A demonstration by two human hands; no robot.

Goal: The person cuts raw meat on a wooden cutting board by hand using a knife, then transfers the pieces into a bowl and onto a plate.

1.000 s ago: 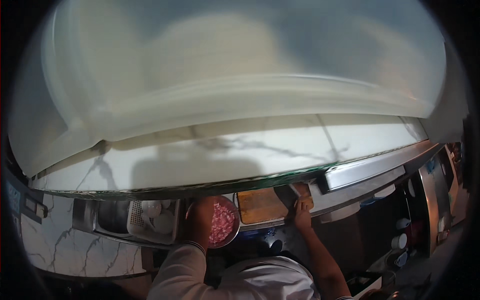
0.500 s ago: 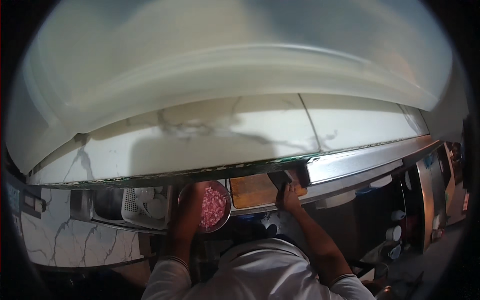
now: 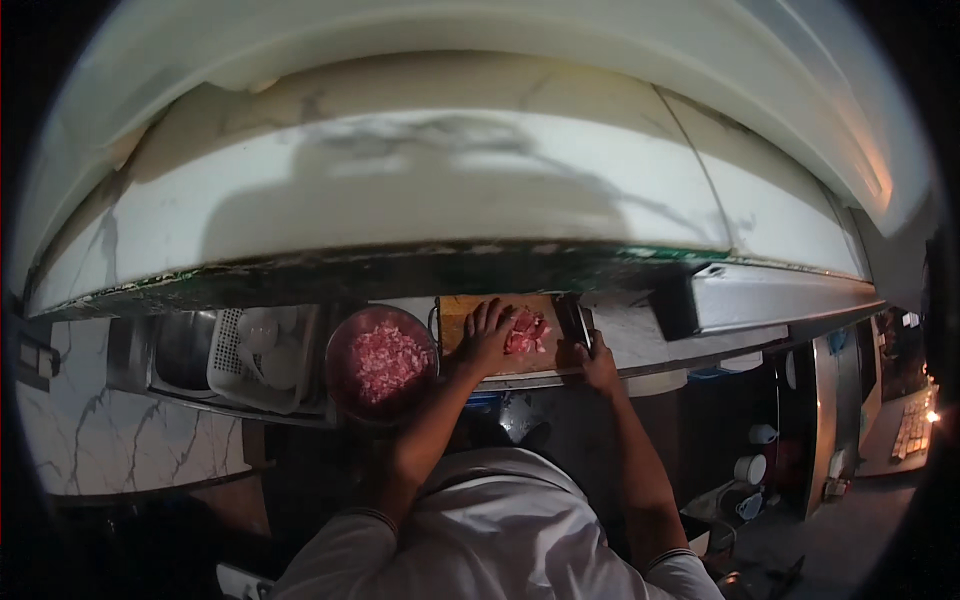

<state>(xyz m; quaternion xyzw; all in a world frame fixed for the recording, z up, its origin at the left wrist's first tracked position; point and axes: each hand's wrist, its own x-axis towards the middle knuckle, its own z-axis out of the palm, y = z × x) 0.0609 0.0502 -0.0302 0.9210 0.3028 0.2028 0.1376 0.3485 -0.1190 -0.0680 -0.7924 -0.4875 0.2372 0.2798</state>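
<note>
Already we see cut meat (image 3: 390,360) filling the bowl (image 3: 338,352), meat pieces (image 3: 526,333) left on the board (image 3: 454,326), right hand (image 3: 600,367) clamped on the knife (image 3: 573,320), left hand's (image 3: 487,342) grip apart.

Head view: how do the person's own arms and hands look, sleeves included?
The left hand and right hand show no gloves. The forearms are bare below short, pale sleeves with thin dark striping at the cuffs.
</note>
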